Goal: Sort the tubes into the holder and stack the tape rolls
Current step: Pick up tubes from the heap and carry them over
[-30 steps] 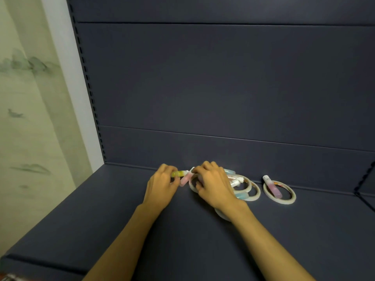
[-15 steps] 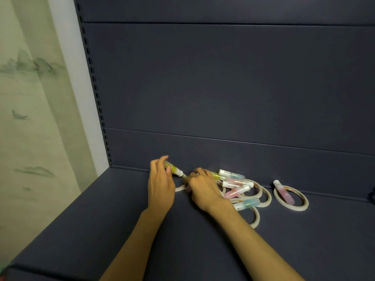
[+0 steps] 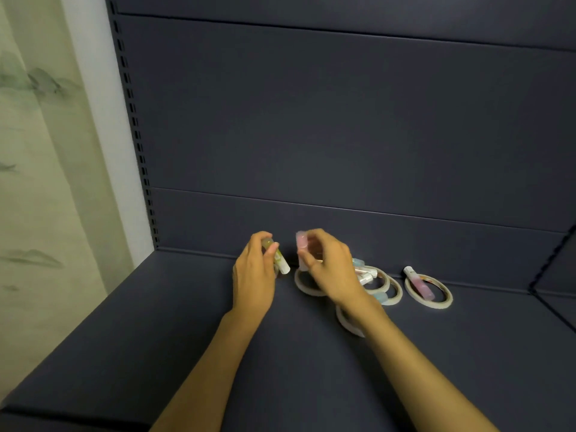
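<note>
My left hand [image 3: 254,275] grips a yellow-green tube [image 3: 278,258] with a white cap, held nearly upright just above the shelf. My right hand [image 3: 327,266] grips a pink tube [image 3: 301,244], also lifted and roughly upright. Behind my right hand lie several more tubes [image 3: 364,275] on top of overlapping white tape rolls [image 3: 393,288]. One tape roll [image 3: 304,285] lies under my right hand and another [image 3: 347,322] under my right wrist. Further right a pink tube [image 3: 419,283] lies across a separate tape roll [image 3: 436,302]. No holder is in view.
Everything rests on a dark blue shelf [image 3: 280,353] with a dark back panel [image 3: 343,135] right behind the tubes. A slotted upright [image 3: 137,145] and a pale painted wall [image 3: 40,182] stand at the left. A shelf corner [image 3: 536,291] lies at the right.
Both hands have risen off the pile. My left hand has turned the yellow-green tube upright, and my right hand now holds a pink tube lifted from the heap.
</note>
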